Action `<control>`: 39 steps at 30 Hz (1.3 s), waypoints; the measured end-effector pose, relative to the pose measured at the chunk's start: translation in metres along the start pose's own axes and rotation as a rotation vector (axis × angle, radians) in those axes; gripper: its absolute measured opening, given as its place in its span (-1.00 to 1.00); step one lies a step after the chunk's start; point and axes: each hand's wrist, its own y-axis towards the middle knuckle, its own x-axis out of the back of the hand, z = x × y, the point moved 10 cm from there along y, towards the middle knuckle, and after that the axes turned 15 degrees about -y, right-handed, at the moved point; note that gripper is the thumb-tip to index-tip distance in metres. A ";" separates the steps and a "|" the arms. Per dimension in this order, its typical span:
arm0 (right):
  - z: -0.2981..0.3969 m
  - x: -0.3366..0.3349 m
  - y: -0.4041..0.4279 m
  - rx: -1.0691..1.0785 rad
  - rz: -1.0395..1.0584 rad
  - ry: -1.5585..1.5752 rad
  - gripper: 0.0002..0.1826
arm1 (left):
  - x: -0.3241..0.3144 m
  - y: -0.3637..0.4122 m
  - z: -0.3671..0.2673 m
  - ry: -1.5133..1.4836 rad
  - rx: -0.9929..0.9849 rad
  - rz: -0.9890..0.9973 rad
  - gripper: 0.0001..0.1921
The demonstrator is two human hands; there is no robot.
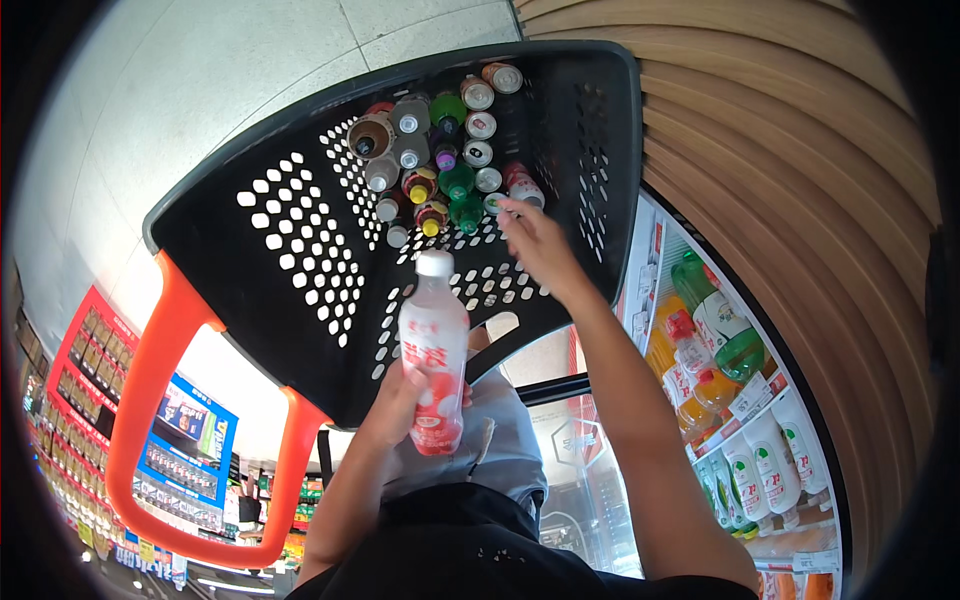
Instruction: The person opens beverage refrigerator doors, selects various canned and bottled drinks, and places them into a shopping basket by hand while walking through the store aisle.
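Observation:
In my left hand (pixel 405 401) is a plastic drink bottle (pixel 435 352) with a white cap and a red and white label, held upright near my body. My right hand (pixel 536 244) reaches into a black plastic shopping basket (pixel 300 315), fingers by a small can (pixel 494 203) and a red and white bottle (pixel 523 182). It appears to hold nothing. Drink cans (pixel 480 125) stand in a row beside green-capped bottles (pixel 456 181), yellow-capped bottles (pixel 418 187), white-capped bottles (pixel 381 174) and a brown-topped container (pixel 369 136), all in the basket.
An orange basket handle (pixel 127 450) extends at left. At right, a chilled shelf (pixel 750 420) holds bottles, below curved wooden slats (pixel 765 187). A glass door (pixel 589 465) is near my legs. Red shelving (pixel 82 360) and a blue display (pixel 184 442) stand at far left.

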 end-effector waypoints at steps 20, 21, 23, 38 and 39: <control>0.081 0.061 -0.081 0.459 -0.587 -0.440 -0.78 | -0.046 -0.015 -0.032 1.218 -0.487 -0.109 -0.47; 0.069 0.063 -0.066 0.395 -0.583 -0.473 -0.79 | -0.045 -0.016 -0.028 1.219 -0.462 -0.096 -0.52; 0.039 0.060 -0.032 0.316 -0.560 -0.506 -0.70 | -0.043 -0.017 -0.020 1.220 -0.436 -0.077 -0.57; -0.085 0.019 0.120 -0.344 -0.116 -0.824 -0.36 | -0.025 -0.029 -0.014 1.254 -0.524 -0.160 -0.74; -0.086 0.020 0.118 -0.347 -0.119 -0.827 -0.36 | -0.025 -0.028 -0.015 1.247 -0.524 -0.164 -0.74</control>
